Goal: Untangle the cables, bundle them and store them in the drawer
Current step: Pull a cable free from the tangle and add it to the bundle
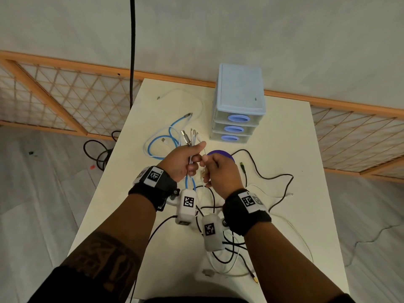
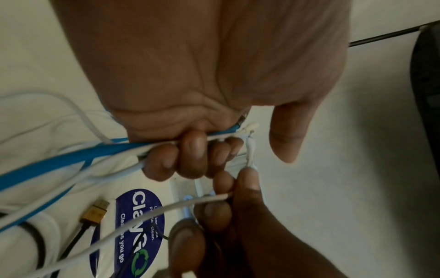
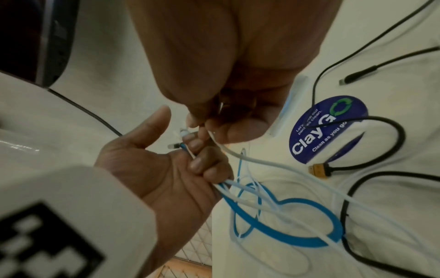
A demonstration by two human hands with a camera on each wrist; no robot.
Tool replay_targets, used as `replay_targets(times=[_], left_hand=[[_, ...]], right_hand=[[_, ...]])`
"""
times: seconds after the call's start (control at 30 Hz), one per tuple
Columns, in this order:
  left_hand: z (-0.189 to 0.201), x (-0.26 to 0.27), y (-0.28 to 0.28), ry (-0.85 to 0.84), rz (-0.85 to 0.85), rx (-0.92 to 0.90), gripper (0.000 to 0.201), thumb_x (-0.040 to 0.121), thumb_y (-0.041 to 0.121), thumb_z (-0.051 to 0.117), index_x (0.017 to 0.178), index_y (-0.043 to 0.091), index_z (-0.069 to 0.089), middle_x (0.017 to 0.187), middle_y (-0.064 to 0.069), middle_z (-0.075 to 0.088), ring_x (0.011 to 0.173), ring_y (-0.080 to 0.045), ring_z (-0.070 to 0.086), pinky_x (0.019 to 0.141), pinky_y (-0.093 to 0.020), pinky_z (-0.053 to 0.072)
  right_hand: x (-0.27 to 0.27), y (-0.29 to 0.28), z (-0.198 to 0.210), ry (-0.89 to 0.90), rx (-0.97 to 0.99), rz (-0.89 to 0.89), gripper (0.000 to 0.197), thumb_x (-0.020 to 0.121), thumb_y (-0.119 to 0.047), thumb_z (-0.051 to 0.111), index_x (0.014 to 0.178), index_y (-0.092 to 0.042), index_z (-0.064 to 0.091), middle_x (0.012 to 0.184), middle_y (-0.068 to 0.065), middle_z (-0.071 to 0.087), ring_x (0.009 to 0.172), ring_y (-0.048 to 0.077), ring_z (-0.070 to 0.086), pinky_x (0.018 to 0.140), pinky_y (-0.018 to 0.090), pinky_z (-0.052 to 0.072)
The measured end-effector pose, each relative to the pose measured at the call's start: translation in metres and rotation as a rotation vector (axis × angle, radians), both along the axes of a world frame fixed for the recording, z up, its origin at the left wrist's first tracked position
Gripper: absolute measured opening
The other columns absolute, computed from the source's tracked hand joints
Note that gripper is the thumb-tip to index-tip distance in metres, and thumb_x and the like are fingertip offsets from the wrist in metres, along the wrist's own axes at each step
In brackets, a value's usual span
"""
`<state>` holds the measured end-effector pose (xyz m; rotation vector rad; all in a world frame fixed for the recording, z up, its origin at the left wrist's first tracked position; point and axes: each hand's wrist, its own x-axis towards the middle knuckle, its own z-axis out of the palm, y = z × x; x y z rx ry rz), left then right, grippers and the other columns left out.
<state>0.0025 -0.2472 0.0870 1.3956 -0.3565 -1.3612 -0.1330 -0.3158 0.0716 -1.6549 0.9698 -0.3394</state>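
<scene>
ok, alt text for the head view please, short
Over a white table, the left hand grips a bunch of blue and white cables with plugs pointing up, while the right hand pinches a white cable beside it. Black cables sprawl nearby; a blue three-drawer unit stands behind, drawers closed.

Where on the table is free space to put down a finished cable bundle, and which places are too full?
Bare patches on the table: the right side, between the drawer unit and the black cable, and the near left part beside the left hand. Crowded: left of the drawers, where the blue cable loops among white ones, and under the right hand.
</scene>
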Motion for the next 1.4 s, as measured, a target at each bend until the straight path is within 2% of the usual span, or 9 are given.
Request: replay_targets(times=[0.1, 0.23, 0.53, 0.83, 1.07, 1.2, 1.27, 1.33, 1.4], left_hand=[[0.0, -0.003, 0.001, -0.065, -0.026, 0.004, 0.038, 0.093, 0.043, 0.067, 0.07, 0.014, 0.06, 0.067, 0.001, 0.051, 0.05, -0.011, 0.033, 0.053, -0.026, 0.029], [-0.002, -0.005, 0.002, -0.105, 0.006, 0.005, 0.032, 0.1, 0.029, 0.063, 0.073, 0.013, 0.055, 0.066, -0.001, 0.049, 0.05, -0.012, 0.034, 0.051, -0.025, 0.031], [0.001, -0.006, 0.008, -0.082, 0.028, -0.006, 0.025, 0.099, 0.017, 0.062, 0.077, 0.015, 0.052, 0.06, 0.002, 0.044, 0.048, -0.011, 0.032, 0.05, -0.025, 0.028], [0.001, -0.009, 0.003, -0.202, 0.139, -0.021, 0.013, 0.088, 0.017, 0.057, 0.077, 0.01, 0.055, 0.057, -0.003, 0.042, 0.046, -0.014, 0.033, 0.047, -0.024, 0.028], [-0.004, -0.007, -0.003, -0.327, 0.177, 0.0, 0.022, 0.1, 0.024, 0.048, 0.089, 0.011, 0.061, 0.083, -0.008, 0.067, 0.062, -0.022, 0.052, 0.049, -0.027, 0.04], [0.004, -0.003, -0.007, -0.268, 0.32, -0.105, 0.02, 0.106, 0.027, 0.044, 0.094, 0.014, 0.052, 0.071, -0.005, 0.069, 0.086, -0.029, 0.071, 0.07, -0.04, 0.056], [0.014, 0.002, -0.009, -0.124, 0.437, -0.184, 0.017, 0.109, 0.024, 0.042, 0.098, 0.013, 0.049, 0.063, -0.008, 0.06, 0.076, -0.031, 0.073, 0.076, -0.042, 0.059], [0.027, 0.011, -0.009, -0.017, 0.5, -0.264, 0.02, 0.11, 0.025, 0.041, 0.095, 0.016, 0.049, 0.058, -0.003, 0.048, 0.053, -0.021, 0.06, 0.061, -0.033, 0.057], [0.033, 0.021, -0.008, 0.001, 0.495, -0.284, 0.024, 0.111, 0.03, 0.039, 0.091, 0.02, 0.048, 0.054, 0.006, 0.037, 0.041, -0.009, 0.035, 0.044, -0.02, 0.036]], right_hand=[[0.002, 0.0, 0.0, 0.031, -0.083, 0.034, 0.029, 0.104, -0.023, 0.05, 0.08, -0.011, 0.063, 0.064, 0.005, 0.063, 0.056, 0.016, 0.056, 0.06, 0.039, 0.05], [0.002, 0.002, 0.006, 0.022, -0.113, 0.07, 0.03, 0.103, -0.02, 0.051, 0.075, -0.023, 0.059, 0.064, -0.001, 0.061, 0.056, 0.011, 0.054, 0.059, 0.028, 0.044], [0.003, 0.006, 0.008, 0.031, -0.263, 0.144, 0.019, 0.103, -0.022, 0.054, 0.102, -0.013, 0.071, 0.082, 0.0, 0.07, 0.073, 0.016, 0.064, 0.07, 0.031, 0.053], [0.005, 0.009, 0.009, 0.019, -0.277, 0.144, 0.023, 0.102, -0.029, 0.059, 0.091, -0.01, 0.066, 0.077, -0.002, 0.064, 0.068, 0.01, 0.056, 0.064, 0.021, 0.045], [0.0, 0.008, 0.009, 0.099, -0.205, 0.225, 0.014, 0.1, -0.018, 0.052, 0.095, -0.014, 0.064, 0.088, 0.004, 0.072, 0.085, 0.021, 0.068, 0.08, 0.038, 0.054], [0.001, 0.014, 0.007, 0.115, -0.119, 0.279, 0.025, 0.097, -0.015, 0.048, 0.08, -0.029, 0.06, 0.083, -0.002, 0.072, 0.086, 0.02, 0.07, 0.086, 0.041, 0.056], [-0.002, 0.016, 0.002, 0.132, -0.07, 0.302, 0.026, 0.098, -0.02, 0.047, 0.078, -0.028, 0.062, 0.077, -0.005, 0.071, 0.079, 0.008, 0.068, 0.082, 0.034, 0.054], [-0.009, 0.018, -0.003, 0.157, -0.018, 0.321, 0.034, 0.106, -0.028, 0.045, 0.078, -0.024, 0.063, 0.071, -0.006, 0.069, 0.066, -0.004, 0.061, 0.075, 0.025, 0.045], [-0.016, 0.019, -0.009, 0.181, -0.001, 0.338, 0.043, 0.108, -0.038, 0.041, 0.073, -0.024, 0.062, 0.07, -0.003, 0.07, 0.064, -0.003, 0.058, 0.074, 0.025, 0.043]])
